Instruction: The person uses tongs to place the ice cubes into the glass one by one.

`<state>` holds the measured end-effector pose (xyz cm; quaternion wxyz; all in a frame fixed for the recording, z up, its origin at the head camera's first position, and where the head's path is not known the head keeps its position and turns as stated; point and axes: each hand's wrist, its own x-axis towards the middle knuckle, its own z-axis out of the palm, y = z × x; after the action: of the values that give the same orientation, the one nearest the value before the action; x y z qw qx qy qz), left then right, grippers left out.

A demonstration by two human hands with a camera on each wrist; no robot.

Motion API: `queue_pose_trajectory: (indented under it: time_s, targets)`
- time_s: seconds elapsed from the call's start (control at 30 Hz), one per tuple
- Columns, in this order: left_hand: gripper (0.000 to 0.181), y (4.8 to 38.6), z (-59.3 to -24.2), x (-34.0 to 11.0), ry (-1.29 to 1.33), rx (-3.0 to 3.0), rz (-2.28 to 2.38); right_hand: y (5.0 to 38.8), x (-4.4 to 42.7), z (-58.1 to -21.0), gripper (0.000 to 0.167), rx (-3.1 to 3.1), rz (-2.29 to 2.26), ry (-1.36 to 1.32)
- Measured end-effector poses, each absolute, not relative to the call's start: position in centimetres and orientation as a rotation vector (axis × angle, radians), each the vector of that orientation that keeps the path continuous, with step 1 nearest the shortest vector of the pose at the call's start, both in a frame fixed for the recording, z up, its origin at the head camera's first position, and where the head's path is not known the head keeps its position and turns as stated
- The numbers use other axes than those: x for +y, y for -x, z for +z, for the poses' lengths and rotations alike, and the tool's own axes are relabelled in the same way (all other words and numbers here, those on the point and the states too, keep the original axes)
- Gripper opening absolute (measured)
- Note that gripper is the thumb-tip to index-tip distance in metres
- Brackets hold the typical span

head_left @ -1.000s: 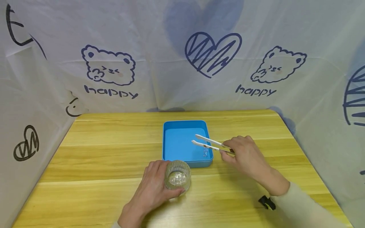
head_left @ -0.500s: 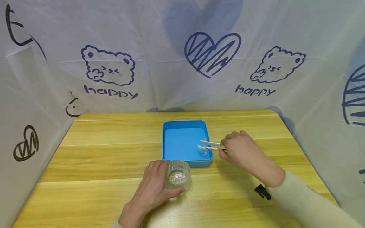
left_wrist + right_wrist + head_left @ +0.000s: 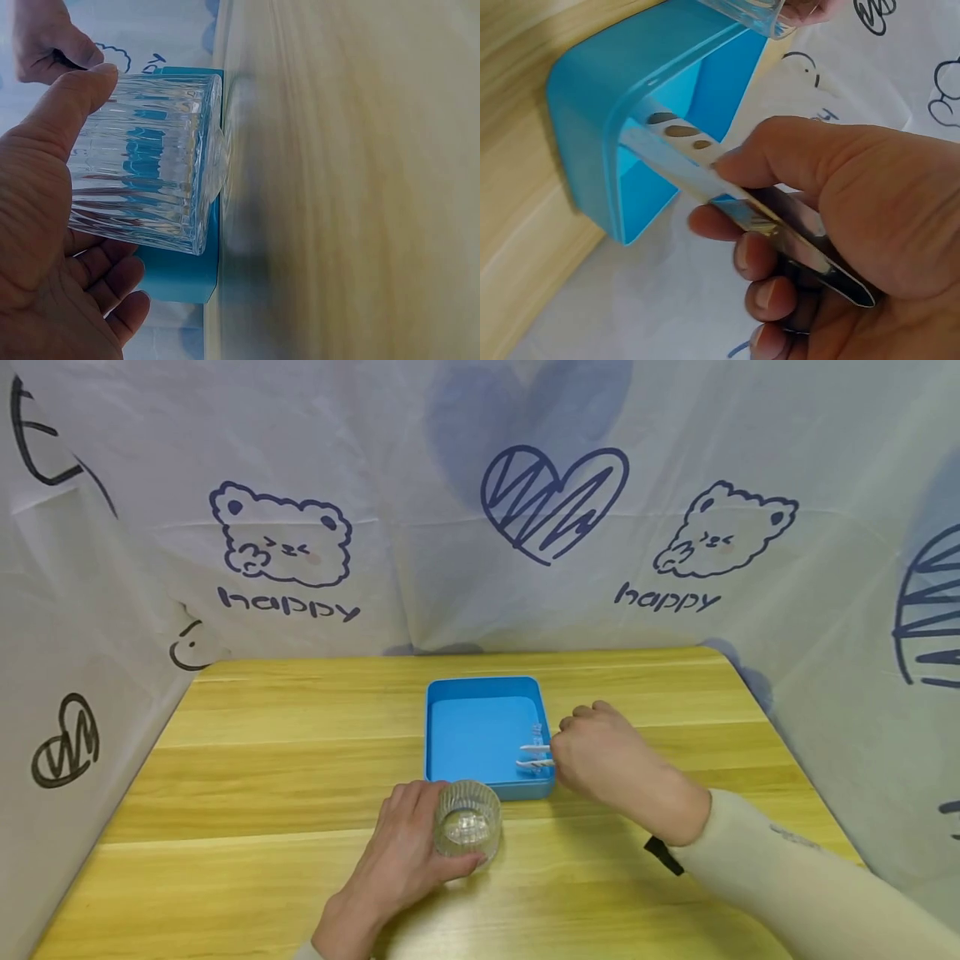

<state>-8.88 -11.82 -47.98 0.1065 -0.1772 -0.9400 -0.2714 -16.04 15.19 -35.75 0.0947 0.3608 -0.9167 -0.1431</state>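
Note:
My left hand (image 3: 408, 839) holds a ribbed clear glass cup (image 3: 142, 161), thumb on one side and fingers on the other. Some clear pieces (image 3: 468, 828) show at the bottom of the cup. In my right hand (image 3: 611, 768) I grip a pair of tongs (image 3: 739, 206) with metal handles and white tips. Those tips reach down into the blue square tray (image 3: 480, 727), over small clear pieces (image 3: 536, 732) lined along its right side. Whether the tips touch a piece, I cannot tell.
The tray stands on a wood-grain table (image 3: 300, 760), just beyond the cup. A white cloth (image 3: 420, 568) printed with bears and hearts hangs behind the table and at both sides. A black strap piece (image 3: 664, 856) hangs under my right sleeve.
My right hand has moved left and lowered the tongs into the tray's right side, above the clear pieces. My left hand and the cup have stayed in place.

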Motion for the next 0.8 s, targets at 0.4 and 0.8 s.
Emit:
queue_pose_trajectory:
  time_s: [0.4, 0.8]
  targets:
    - [0.094, 8.9, -47.8, -11.9, 0.495, -2.802, -0.836, 16.5, 14.1, -36.7, 0.022, -2.689, -0.537, -1.043]
    - [0.089, 8.8, -48.0, -11.9, 0.492, -2.783, -0.801, 17.6, 14.8, -37.9, 0.018, -2.674, -0.475, -0.873]
